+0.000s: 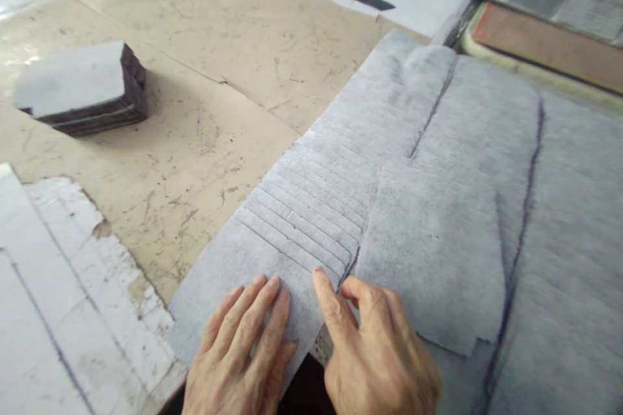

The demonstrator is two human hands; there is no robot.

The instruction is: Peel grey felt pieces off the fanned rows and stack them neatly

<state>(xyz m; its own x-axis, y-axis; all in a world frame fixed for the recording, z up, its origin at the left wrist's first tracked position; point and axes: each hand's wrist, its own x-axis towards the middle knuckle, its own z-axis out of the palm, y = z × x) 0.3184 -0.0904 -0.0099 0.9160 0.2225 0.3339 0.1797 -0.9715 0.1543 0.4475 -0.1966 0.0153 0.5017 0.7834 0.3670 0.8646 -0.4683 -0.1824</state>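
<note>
The fanned row of grey sheets (pixel 311 207) stretches away from the person beside the bare brown paper (pixel 195 162), its near edges stepped one above another; the left hand (pixel 243 343) lies flat on the row's near end, fingers almost together, gripping nothing that shows; the right hand (pixel 377 343) is at the row's near right corner, index finger resting by the nearest stepped edge, the others bent; whether it pinches anything underneath, I cannot tell. The step in hand looks like working along those edges one sheet at a time, the left hand steadying while the right picks or presses; the next move seems to call for a steady left palm and a light right fingertip, so that a single edge is handled without upsetting the spacing. Right of the row lies a loose grey piece (pixel 433 253); left of it, well apart, stands a block of stacked pieces (pixel 78 87); near its lower left is a lined white sheet (pixel 53 311).
</note>
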